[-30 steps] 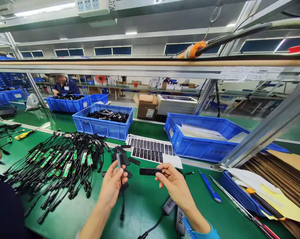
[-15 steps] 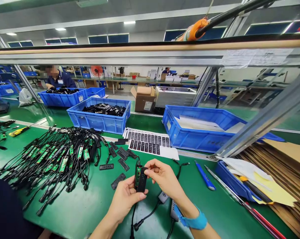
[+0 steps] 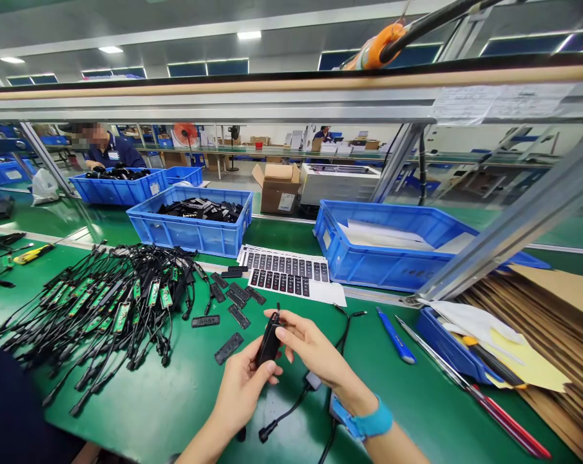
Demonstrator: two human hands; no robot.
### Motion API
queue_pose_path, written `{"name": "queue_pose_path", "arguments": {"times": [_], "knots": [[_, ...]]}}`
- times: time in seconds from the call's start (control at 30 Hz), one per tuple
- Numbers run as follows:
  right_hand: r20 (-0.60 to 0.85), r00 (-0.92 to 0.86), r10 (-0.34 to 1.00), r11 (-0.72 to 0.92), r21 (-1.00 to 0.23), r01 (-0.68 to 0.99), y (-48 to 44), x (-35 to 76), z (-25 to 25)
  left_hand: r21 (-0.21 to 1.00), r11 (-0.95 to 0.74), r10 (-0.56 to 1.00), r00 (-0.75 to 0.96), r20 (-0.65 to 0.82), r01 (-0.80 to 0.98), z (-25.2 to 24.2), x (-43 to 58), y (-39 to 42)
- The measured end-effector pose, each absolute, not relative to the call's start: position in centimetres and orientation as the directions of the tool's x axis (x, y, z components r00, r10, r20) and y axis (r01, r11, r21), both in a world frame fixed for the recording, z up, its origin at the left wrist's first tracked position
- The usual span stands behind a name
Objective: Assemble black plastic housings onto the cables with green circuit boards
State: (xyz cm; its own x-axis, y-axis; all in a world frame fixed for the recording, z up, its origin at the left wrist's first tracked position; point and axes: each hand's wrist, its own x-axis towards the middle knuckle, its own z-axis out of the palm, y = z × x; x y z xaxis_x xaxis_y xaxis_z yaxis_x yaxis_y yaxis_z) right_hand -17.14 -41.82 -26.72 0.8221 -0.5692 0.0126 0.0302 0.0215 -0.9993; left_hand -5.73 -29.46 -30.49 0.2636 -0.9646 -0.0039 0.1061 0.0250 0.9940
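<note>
Between my two hands is a small black plastic case (image 3: 268, 343) with a cable at its top end; its cover lies over the board, so no green shows. My left hand (image 3: 245, 381) is closed round its lower part, thumb on the front. The fingers of my right hand (image 3: 305, 340) pinch its upper right side. Loose black cover plates (image 3: 229, 348) lie on the green bench left of my hands. Below my right hand are cables with grey boxes (image 3: 313, 380) and a black plug (image 3: 267, 430).
A heap of cabled green circuit boards (image 3: 122, 316) covers the left side. Behind stand a blue bin of black parts (image 3: 189, 235), label sheets (image 3: 286, 274) and a blue bin with papers (image 3: 388, 261). A blue pen-shaped tool (image 3: 396, 336) and a cutter (image 3: 496, 364) are right.
The cover, earlier beside the open case with its green board showing, now sits over the board. My hands have tilted the case, and the view has shifted slightly.
</note>
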Motion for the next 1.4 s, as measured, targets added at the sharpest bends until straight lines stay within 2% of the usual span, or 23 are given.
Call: {"name": "queue_pose_path", "arguments": {"times": [0.27, 0.5, 0.6, 0.7, 0.77, 0.87, 1.0, 1.17, 1.27, 1.33, 1.4], "knots": [[-0.029, 0.872, -0.489, 0.176, -0.982, 0.066, -42.4, -17.4, -27.7, 0.986, 0.062, -0.965, 0.243, 0.098, -0.153, -30.5, -4.9, -29.4], [0.032, 0.801, -0.598, 0.078, -0.992, 0.098, -42.2, -16.8, -27.7, 0.954, 0.020, -0.970, 0.224, 0.090, -0.298, -29.9, -5.2, -29.5], [0.068, 0.763, -0.643, 0.034, -0.993, 0.117, -41.8, -16.5, -27.8, 0.956, -0.017, -0.975, 0.215, 0.048, -0.293, -29.8, -5.3, -29.7], [0.080, 0.756, -0.649, 0.058, -0.986, 0.154, -42.1, -16.6, -27.7, 0.977, -0.029, -0.981, 0.192, 0.012, -0.210, -30.0, -4.8, -30.2], [0.091, 0.696, -0.713, 0.043, -0.984, 0.173, -43.0, -17.0, -27.4, 0.986, -0.024, -0.986, 0.167, 0.003, -0.162, -30.3, -4.4, -30.6], [0.111, 0.498, -0.860, -0.082, -0.993, 0.079, -45.7, -18.0, -27.4, 0.969, -0.083, -0.986, 0.163, -0.045, -0.234, -30.9, -4.2, -31.5], [0.133, 0.327, -0.936, -0.188, -0.971, -0.144, -49.6, -20.1, -28.8, 0.842, -0.150, -0.983, 0.171, -0.070, -0.518, -31.6, -5.3, -32.6], [0.181, 0.166, -0.969, -0.241, -0.834, -0.497, -52.2, -23.1, -30.4, 0.665, -0.144, -0.988, 0.063, -0.144, -0.733, -32.0, -7.6, -32.7], [0.264, 0.136, -0.955, -0.286, -0.696, -0.659, -52.1, -23.0, -30.3, 0.627, -0.083, -0.986, -0.027, -0.164, -0.774, -31.6, -7.7, -31.9], [0.333, 0.245, -0.910, -0.394, -0.515, -0.761, -51.6, -21.4, -30.1, 0.637, -0.074, -0.989, -0.026, -0.147, -0.767, -31.0, -7.0, -31.4], [0.319, 0.460, -0.829, -0.554, -0.348, -0.756, -50.9, -18.5, -30.2, 0.636, -0.092, -0.992, 0.013, -0.127, -0.766, -30.4, -5.5, -31.0]]}}
